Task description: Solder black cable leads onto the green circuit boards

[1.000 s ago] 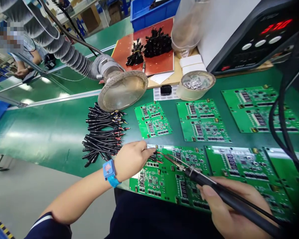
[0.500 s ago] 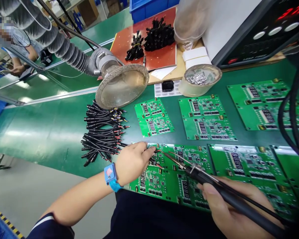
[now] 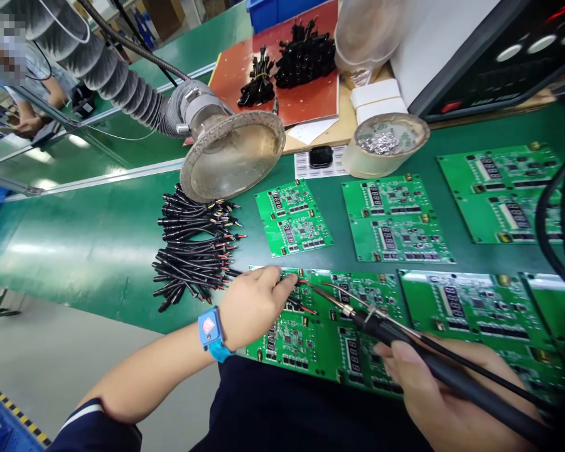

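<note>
My left hand, wearing a blue wrist strap, is closed on a thin black cable, pinching it over a green circuit board. Its red wire end shows just past my fingertips. My right hand grips a black soldering iron with a thin metal feed tube along its top. The iron's tip points left and is at or very near the wire end; contact cannot be made out. Another cable end with a red wire lies on the board below my left fingers.
A pile of black cables lies left of the boards. Further boards lie behind. A fume extractor hood hangs over the bench. Behind stand a tape roll and a soldering station. Another person's hands are far left.
The whole view has shifted slightly. Both hands keep nearly the same pose, with the soldering iron's tip still beside the wire end at my left fingertips.
</note>
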A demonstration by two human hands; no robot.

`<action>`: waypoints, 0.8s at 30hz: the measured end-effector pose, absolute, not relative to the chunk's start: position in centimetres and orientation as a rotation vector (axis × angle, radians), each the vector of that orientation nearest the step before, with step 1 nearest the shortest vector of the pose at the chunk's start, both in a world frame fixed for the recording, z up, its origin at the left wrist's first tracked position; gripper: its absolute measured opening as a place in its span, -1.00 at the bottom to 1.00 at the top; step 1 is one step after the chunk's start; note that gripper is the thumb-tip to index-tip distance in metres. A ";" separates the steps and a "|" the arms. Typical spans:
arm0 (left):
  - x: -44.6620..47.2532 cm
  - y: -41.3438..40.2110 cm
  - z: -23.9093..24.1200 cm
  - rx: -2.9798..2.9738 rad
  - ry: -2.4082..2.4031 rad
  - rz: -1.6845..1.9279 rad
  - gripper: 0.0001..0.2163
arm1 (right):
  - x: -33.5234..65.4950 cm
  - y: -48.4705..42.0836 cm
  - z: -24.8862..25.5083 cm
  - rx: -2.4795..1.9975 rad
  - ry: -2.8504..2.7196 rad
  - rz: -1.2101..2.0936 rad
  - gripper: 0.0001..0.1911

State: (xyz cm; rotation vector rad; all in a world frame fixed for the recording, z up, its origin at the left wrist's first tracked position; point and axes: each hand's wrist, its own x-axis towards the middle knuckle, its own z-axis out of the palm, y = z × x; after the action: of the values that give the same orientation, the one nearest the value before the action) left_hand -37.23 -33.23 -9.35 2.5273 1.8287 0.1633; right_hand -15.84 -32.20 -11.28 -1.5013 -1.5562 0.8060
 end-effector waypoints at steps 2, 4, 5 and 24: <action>-37.2 -33.3 -9.4 2.563 1.827 0.137 -0.74 | -16.1 -32.2 -11.0 -1.528 -1.557 0.791 -0.78; -37.2 -33.3 -9.4 2.585 1.823 0.116 -0.74 | -16.1 -32.2 -11.0 -1.534 -1.533 0.802 -0.78; -37.2 -33.3 -9.4 2.591 1.819 0.109 -0.74 | -16.1 -32.1 -11.2 -1.517 -1.508 0.815 -0.78; -36.9 -33.3 -9.2 2.697 1.795 0.179 -0.76 | -16.0 -31.3 -11.8 -1.383 -1.617 0.716 -0.81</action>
State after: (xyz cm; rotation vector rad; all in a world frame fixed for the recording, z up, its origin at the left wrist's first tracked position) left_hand -36.93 -33.31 -9.23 2.6967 1.7950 0.1788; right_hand -16.05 -31.29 -11.81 -1.3830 -1.6169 0.7161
